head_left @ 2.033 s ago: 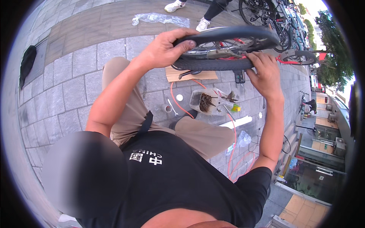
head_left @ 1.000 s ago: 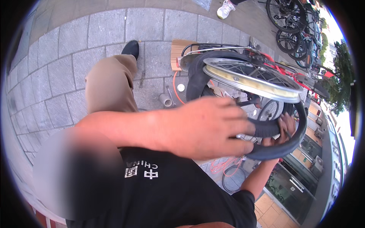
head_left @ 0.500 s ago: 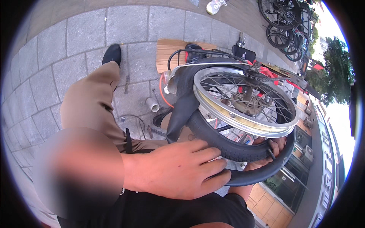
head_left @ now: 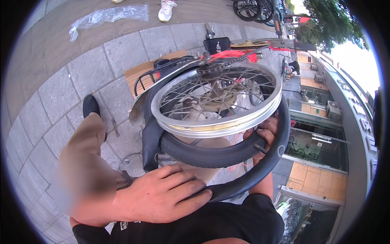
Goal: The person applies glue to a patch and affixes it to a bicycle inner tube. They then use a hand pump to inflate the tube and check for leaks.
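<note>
The spoked wheel's silver rim [head_left: 227,129] lies tilted before me, with a black tire [head_left: 207,157] hanging partly off its near side. A black inner tube [head_left: 252,177] loops outside the tire, and its flattened part drapes over the tire at the left. At the near side my left hand [head_left: 168,194] is closed over the tube, back of the hand up, thumb hidden. My right hand [head_left: 267,132] reaches up inside the tube's loop, fingers curled at the tire's right part. Just beside those fingers a valve stem [head_left: 261,149] sticks out from the tube.
Beyond the wheel are a chain [head_left: 239,58], a red bike frame [head_left: 239,54] and a metal mudguard [head_left: 139,110]. Cardboard [head_left: 136,77] lies on the paving. A foot in a dark shoe [head_left: 91,106] is at the left. Clear plastic sheeting [head_left: 109,18] and a white shoe [head_left: 165,11] are farther off.
The view has swung, so the wheel and both hands appear farther left. Both hands keep their places on the tube and tire. Plastic sheeting has come into view at the top.
</note>
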`<action>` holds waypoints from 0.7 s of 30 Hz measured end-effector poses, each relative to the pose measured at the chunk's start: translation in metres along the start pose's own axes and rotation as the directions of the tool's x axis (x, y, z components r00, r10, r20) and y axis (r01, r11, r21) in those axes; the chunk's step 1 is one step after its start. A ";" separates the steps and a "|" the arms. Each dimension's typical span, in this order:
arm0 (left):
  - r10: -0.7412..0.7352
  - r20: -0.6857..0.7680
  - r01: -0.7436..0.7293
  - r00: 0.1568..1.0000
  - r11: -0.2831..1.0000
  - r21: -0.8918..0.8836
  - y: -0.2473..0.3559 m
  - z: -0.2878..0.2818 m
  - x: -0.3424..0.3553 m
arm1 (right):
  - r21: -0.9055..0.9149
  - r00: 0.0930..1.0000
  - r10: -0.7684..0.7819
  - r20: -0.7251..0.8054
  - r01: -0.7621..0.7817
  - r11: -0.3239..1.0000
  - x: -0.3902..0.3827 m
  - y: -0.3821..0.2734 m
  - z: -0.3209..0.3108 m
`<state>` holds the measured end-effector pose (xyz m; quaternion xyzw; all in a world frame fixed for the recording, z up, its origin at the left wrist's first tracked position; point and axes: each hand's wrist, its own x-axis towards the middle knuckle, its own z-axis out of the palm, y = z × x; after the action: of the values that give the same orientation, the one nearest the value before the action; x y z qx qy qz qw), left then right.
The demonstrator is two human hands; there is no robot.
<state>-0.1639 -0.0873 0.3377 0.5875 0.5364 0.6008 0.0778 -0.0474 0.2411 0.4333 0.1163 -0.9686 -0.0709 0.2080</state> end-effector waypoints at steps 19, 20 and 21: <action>-0.070 0.218 0.154 0.973 0.905 -0.397 -0.025 -0.064 -0.028 | 0.359 0.979 0.195 -0.057 -0.162 0.919 -0.009 0.003 -0.013; -0.075 0.168 0.143 0.983 0.889 -0.435 -0.025 -0.061 -0.030 | 0.300 0.990 0.141 -0.003 -0.134 0.945 -0.002 0.005 -0.017; -0.083 0.118 0.129 0.990 0.872 -0.473 -0.025 -0.058 -0.032 | 0.240 0.994 0.091 0.056 -0.102 0.965 0.004 0.006 -0.020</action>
<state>-0.2139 -0.1321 0.3145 0.5472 0.3982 0.6814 0.2786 -0.0440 0.2445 0.4543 0.0919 -0.9788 0.0556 0.1741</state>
